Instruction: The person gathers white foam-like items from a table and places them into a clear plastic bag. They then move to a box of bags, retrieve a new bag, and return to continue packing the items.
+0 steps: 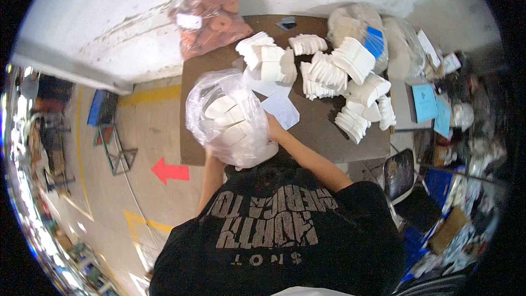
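Observation:
A clear plastic bag [198, 97] bulges with white bundled pieces [233, 116] at the near left edge of the brown table [320, 151]. My left hand [212, 155] supports the bag from its lower left side, mostly covered by the plastic. At the bag's right side is my right hand [272, 126], its fingers largely hidden behind it. Both hands hold the bag between them. Beyond it, several bundles of thin, curved white pieces [278, 64] lie on the table, next to a white paper sheet [282, 109]. More bundles [353, 60] are heaped to the right.
A bag of orange-brown rolls [213, 19] leans against the wall at the back left. Large plastic bags [356, 19] stand at the back right, near light-blue papers [423, 103]. A chair [400, 174] is right of the table; a red arrow [171, 171] marks the floor.

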Available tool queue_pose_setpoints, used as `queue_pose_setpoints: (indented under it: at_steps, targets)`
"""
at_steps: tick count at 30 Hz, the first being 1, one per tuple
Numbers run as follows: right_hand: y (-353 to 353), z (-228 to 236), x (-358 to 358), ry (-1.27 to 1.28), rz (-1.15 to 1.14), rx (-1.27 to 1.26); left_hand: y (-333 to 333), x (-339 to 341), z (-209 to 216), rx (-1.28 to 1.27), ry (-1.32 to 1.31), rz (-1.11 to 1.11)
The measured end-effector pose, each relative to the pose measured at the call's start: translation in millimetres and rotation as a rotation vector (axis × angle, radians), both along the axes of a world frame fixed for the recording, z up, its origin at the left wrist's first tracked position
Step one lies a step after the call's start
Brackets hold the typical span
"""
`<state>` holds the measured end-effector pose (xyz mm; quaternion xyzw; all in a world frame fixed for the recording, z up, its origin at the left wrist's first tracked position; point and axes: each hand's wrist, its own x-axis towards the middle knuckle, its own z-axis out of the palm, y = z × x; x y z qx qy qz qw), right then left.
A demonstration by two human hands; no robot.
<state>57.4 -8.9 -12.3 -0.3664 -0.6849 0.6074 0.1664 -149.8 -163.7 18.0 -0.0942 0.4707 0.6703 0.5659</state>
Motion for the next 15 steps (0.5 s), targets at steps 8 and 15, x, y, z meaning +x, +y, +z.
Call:
queue_pose_setpoints:
  at_steps: [8, 15]
  targets:
    - [13.3, 42.2, 11.4, 0.227, -0.268, -0.571, 10.4, 10.7, 29.0, 0.094, -0.107, -0.244]
    - [0.3, 189.0, 79.2, 0.673, -0.434, 0.042, -23.8, -41.4, 131.4, 0.003, 0.823, 0.289]
